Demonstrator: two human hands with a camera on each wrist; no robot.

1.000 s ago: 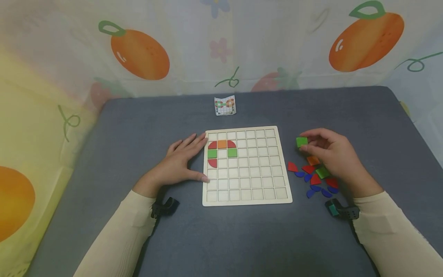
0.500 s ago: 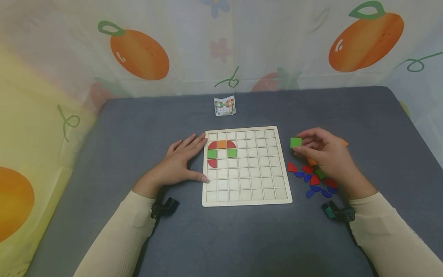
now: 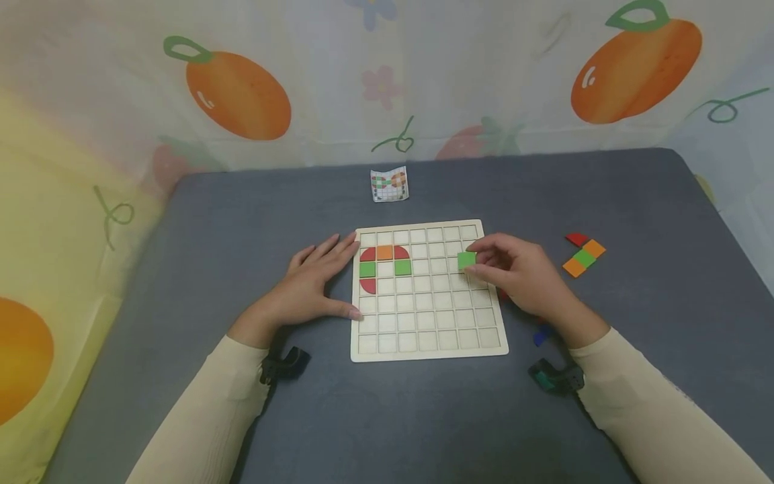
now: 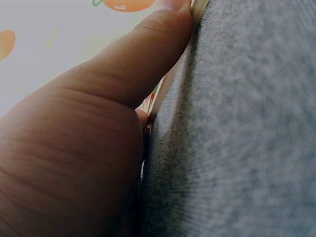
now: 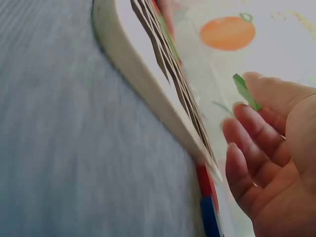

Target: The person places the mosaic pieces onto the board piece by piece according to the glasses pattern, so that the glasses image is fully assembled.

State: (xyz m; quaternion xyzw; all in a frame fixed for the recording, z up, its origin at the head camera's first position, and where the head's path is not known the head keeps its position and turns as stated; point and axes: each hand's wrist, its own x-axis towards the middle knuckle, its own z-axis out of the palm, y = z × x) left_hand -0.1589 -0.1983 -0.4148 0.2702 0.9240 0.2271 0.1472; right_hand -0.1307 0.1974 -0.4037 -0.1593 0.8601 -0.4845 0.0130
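Observation:
My right hand [image 3: 514, 272] pinches a green square tile [image 3: 466, 261] between thumb and fingertips, above the right side of a pale wooden grid board [image 3: 428, 341]. In the right wrist view the green tile [image 5: 245, 92] is seen nearly edge-on, apart from the board [image 5: 148, 84]. My left hand [image 3: 302, 286] lies with fingers spread against the board's left edge, thumb [image 4: 148, 54] touching the rim. Near the board's upper left sit an orange square [image 3: 384, 253], two green squares [image 3: 367, 269] and several red quarter-round tiles [image 3: 367, 286].
Right of the board, a red piece [image 3: 577, 239], two orange squares [image 3: 574, 267] and a green square [image 3: 584, 258] lie in a diagonal cluster. Blue pieces [image 3: 541, 335] show partly below my right hand. A small printed pattern card [image 3: 390, 185] lies behind the board.
My right hand has carried the green tile leftward from over the loose pieces to above the board. The diagonal cluster it covered is now visible. My left hand keeps its place.

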